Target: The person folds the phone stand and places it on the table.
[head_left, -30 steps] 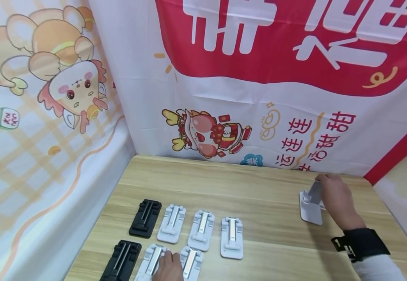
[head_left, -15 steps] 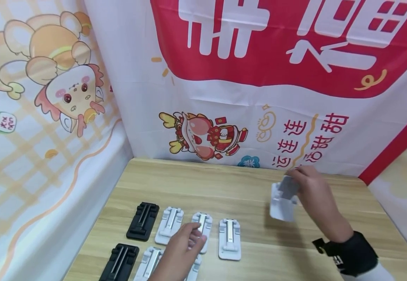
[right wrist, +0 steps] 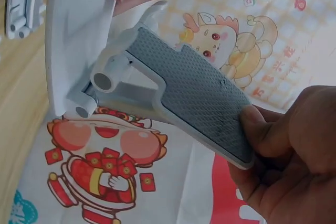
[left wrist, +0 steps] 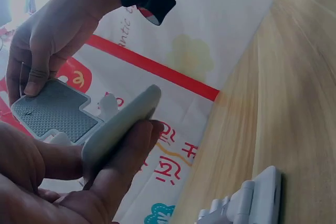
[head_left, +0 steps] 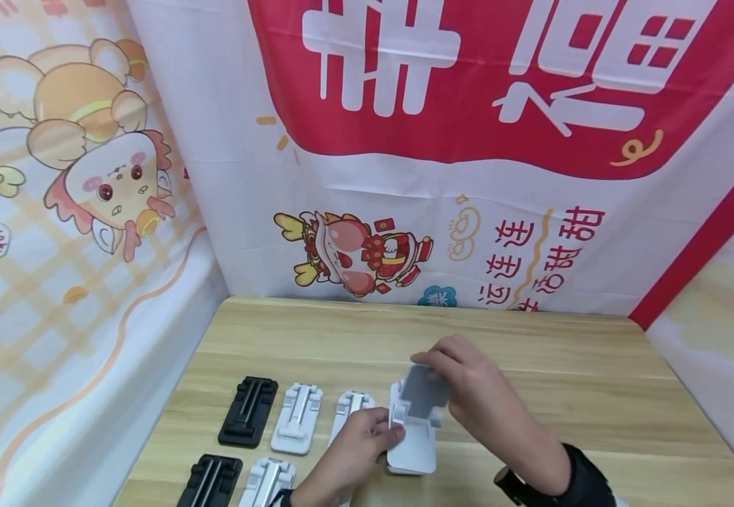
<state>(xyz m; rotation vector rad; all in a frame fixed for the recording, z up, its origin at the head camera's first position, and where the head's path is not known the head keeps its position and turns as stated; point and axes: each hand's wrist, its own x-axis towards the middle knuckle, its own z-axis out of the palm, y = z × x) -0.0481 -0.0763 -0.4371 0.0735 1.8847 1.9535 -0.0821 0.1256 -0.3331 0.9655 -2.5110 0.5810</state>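
Note:
Both hands hold one white folding phone stand (head_left: 412, 451), raised above the wooden table with its plate unfolded from the base. My left hand (head_left: 360, 443) pinches the base at its left edge; in the left wrist view, fingers and thumb lie on opposite faces of the base (left wrist: 118, 132). With thumb and fingers, my right hand (head_left: 477, 384) grips the free end of the plate, whose textured grey pad (right wrist: 199, 98) shows in the right wrist view. Hinge barrels (right wrist: 102, 81) join the plate's arm to the base. The left hand covers part of a folded white stand (head_left: 350, 405).
Left of the hands, two black folded phone stands (head_left: 248, 412) lie one behind the other. Beside them lie white folded stands (head_left: 297, 419), in rows on the wooden table (head_left: 316, 338). Printed cloth walls (head_left: 246, 267) close off the back and sides.
My right hand has carried the white phone stand from the far right of the table leftward to the middle. My left hand has risen from the folded stands and taken hold of its base.

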